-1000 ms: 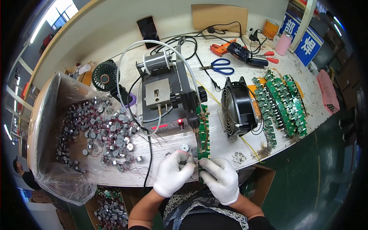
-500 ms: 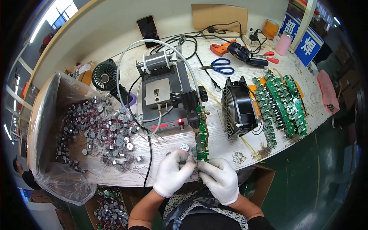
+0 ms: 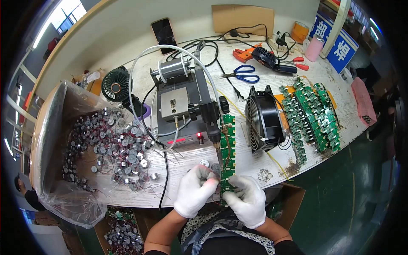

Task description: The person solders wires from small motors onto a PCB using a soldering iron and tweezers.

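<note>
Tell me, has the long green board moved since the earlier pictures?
Yes, the long green board has shifted a little to the right, nearer the black fan.

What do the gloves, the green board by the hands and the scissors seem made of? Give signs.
Gloves: probably fabric, matte white, with soft creases.
Board: likely rigid laminate, smooth green, straight-edged, with pale pads.
Scissors: smooth blue handles, likely plastic; slim dark blades, probably metal, though too small for certainty.
</note>
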Available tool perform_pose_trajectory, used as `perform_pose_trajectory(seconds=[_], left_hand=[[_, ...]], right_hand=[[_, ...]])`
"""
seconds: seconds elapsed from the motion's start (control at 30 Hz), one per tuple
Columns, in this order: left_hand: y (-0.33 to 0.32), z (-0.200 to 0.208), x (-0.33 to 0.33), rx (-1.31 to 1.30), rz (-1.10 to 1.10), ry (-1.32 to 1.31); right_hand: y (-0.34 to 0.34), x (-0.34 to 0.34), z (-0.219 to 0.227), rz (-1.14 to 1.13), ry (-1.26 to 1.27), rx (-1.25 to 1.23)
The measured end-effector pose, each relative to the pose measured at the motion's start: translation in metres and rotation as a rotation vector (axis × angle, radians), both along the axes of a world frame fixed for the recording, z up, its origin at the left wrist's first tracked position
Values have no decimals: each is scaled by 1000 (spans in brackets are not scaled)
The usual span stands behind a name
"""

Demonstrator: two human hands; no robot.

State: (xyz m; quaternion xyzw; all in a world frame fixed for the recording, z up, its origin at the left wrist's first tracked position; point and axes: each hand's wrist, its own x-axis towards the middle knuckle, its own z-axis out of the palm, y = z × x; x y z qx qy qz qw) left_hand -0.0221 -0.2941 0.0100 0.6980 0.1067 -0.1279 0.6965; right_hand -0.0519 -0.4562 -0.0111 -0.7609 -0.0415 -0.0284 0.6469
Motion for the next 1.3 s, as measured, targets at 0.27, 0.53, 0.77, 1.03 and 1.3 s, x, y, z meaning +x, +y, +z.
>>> perform_pose_trajectory(seconds=[0.27,0.53,0.77,1.03,1.3], left_hand=[[-5,-6,1,38,68,-48],[-16,-3,3,74,175,-101],[-22,8,6,266,202,-211],[-19,4,3,290,180,-312],[-16,-1,4,245,136,-278]], right_hand=[[3,2,2,-9,5,102],[3,8,5,-27,-9,46],[4,9,5,-56,-9,68],[3,8,9,-61,-144,-42],[4,10,3,-64,-68,-25]])
